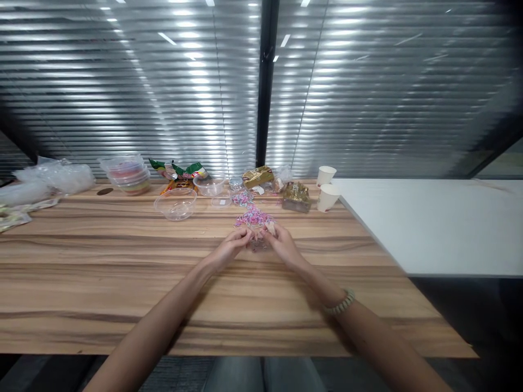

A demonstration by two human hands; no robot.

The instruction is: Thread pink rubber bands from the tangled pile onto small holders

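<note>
**Loose pieces close to busy fingers**

The left hand (237, 239) and right hand (283, 245) curl their fingertips around a small clear item (258, 246) lying between them; blur hides whether either is clamped on it. A pale scrap (270, 227) touches the right fingers. Just beyond the grip, a pink-and-purple pile (252, 216) could scatter if a knuckle brushes it.

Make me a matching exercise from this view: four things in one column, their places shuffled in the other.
1. Pale green beaded bracelet
2. White paper cups
3. Loose pile of small pink-and-blue pieces
4. Stacked clear plastic tubs

A. Left of the shiny green packet
B. Just beyond the left hand and right hand
C. Around the right arm
D. Near the right edge of the wooden table

Pairs: 1-C, 2-D, 3-B, 4-A
</note>
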